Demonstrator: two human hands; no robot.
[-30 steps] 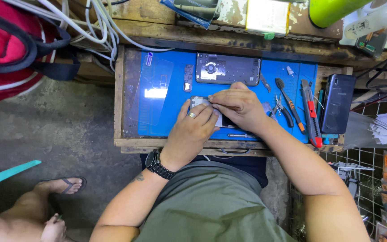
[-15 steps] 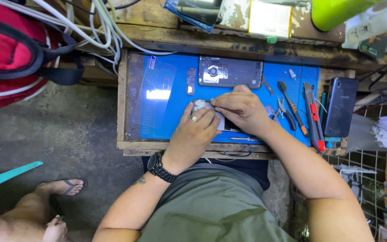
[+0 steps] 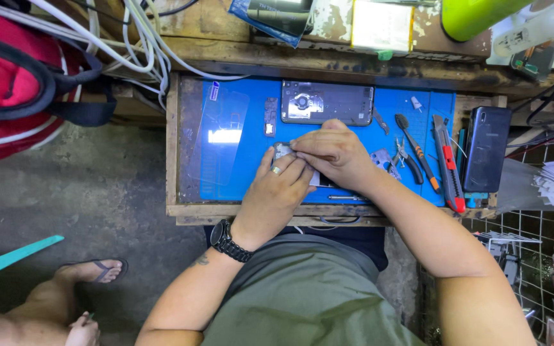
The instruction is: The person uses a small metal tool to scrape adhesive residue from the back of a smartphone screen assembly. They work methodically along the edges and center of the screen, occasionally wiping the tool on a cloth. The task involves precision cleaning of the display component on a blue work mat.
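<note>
Left hand [image 3: 280, 186] pins small grey part [image 3: 283, 151] on blue mat [image 3: 238, 109] | right hand [image 3: 331, 154] pinches its edge | we keep pressure light and level.

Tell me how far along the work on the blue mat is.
Done: the opened dark phone body lies at the back of the blue mat, its insides bared, with a small dark strip part set beside it. In hand: the left hand and right hand together pinch a small silvery part. Left: the red utility knife, screwdriver and black intact phone lie untouched at the right.
</note>
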